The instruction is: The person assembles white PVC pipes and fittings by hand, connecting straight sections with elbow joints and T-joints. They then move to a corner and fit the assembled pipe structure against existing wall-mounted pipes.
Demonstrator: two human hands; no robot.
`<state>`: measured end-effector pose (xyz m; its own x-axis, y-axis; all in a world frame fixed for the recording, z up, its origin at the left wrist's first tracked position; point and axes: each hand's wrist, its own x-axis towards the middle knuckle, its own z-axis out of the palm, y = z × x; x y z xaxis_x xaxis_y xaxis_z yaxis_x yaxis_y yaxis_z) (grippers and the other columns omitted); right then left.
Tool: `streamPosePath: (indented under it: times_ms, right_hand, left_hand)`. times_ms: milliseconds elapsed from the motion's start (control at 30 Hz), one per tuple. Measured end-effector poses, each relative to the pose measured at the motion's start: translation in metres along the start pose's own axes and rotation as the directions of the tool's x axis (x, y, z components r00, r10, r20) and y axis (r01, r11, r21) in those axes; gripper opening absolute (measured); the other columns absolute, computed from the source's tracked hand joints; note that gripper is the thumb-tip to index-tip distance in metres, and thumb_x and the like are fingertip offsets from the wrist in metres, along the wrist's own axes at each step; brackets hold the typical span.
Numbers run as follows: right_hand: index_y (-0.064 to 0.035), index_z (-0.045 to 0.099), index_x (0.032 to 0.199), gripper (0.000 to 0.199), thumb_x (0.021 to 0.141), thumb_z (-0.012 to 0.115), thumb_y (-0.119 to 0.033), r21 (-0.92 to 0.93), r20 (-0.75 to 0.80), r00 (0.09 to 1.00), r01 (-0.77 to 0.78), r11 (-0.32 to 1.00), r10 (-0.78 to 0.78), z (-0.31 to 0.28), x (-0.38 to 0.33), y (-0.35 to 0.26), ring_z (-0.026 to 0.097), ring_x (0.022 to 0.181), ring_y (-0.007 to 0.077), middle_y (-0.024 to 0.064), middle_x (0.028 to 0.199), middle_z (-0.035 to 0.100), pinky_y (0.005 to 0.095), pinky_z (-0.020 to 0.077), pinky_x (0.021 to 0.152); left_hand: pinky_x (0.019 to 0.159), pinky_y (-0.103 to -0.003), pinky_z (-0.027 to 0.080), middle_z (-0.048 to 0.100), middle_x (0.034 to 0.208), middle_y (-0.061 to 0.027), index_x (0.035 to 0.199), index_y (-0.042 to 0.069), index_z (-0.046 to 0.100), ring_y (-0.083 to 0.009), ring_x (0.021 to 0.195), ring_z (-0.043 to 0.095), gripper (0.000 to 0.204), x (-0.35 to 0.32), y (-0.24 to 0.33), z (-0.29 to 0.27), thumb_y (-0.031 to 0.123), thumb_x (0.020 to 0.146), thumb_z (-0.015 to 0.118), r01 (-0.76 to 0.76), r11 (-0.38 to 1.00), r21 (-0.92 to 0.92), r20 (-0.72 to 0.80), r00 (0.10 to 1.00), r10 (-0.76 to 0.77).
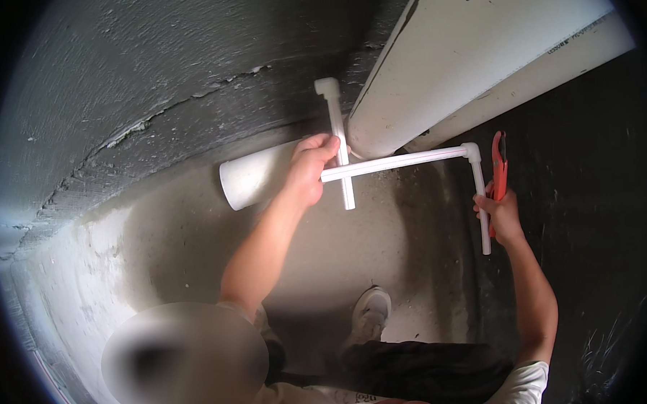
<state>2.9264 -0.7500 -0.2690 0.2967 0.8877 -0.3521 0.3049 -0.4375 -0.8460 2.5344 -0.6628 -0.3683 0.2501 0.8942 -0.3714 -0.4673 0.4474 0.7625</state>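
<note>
Left hand (309,168) clenched on white plastic pipe assembly (394,161); right hand (503,214) grasps its vertical leg plus orange pipe cutter (498,171). Judgement: keep assembly level, joints square.

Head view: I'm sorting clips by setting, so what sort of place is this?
Probably an unfinished building under plumbing work: rough grey plastered wall, a wide white drain pipe, and a thin white pipe assembly held up with an orange pipe cutter.

Head camera looks steeply down, close to wall (116,81).
</note>
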Motion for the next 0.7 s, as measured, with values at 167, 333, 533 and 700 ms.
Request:
streamPosePath:
  times_ms: [167,333,533,700]
  right_hand:
    - [-0.0055,0.051,0.097,0.026,0.084,0.071,0.004,-0.024,-0.011,1.000,0.007,1.000,-0.007,-0.005,-0.002,-0.007,0.065,0.067,0.0180,0.0071,0.080,0.061,0.0323,0.0523,0.057]
    - [-0.0057,0.051,0.097,0.026,0.084,0.072,0.004,0.001,0.041,0.998,-0.047,0.999,0.047,-0.011,-0.001,-0.014,0.065,0.067,0.0183,0.0073,0.081,0.061,0.0326,0.0523,0.056]
    - [-0.0052,0.052,0.096,0.026,0.083,0.073,0.003,-0.035,0.072,0.997,-0.036,0.999,0.038,-0.014,0.004,-0.004,0.065,0.066,0.0181,0.0071,0.081,0.062,0.0329,0.0519,0.056]
    - [-0.0052,0.052,0.095,0.025,0.083,0.072,0.002,-0.046,0.091,0.995,-0.032,0.998,0.036,-0.011,0.004,-0.009,0.065,0.066,0.0180,0.0069,0.080,0.062,0.0329,0.0518,0.056]
  left_hand:
    - [0.060,-0.030,0.052,0.073,0.096,-0.0164,0.112,0.002,0.055,-0.0148,0.069,0.067,0.017,-0.001,0.019,0.002,0.019,0.109,0.054,0.002,0.994,0.107,0.038,0.999,-0.006]
    - [0.062,-0.031,0.057,0.072,0.095,-0.0232,0.115,0.000,0.049,-0.0178,0.070,0.068,0.018,0.005,0.030,0.001,0.014,0.107,0.056,-0.049,0.995,0.083,0.061,0.997,0.044]
    - [0.058,-0.030,0.056,0.072,0.094,-0.0221,0.115,-0.001,0.052,-0.0160,0.062,0.064,0.015,0.014,0.020,-0.002,0.012,0.108,0.054,-0.076,0.994,0.074,0.119,0.991,0.067]
    - [0.053,-0.029,0.052,0.071,0.093,-0.0193,0.118,-0.001,0.054,-0.0146,0.063,0.064,0.017,0.006,0.022,0.005,0.013,0.109,0.052,-0.038,0.997,0.069,0.097,0.995,0.031]
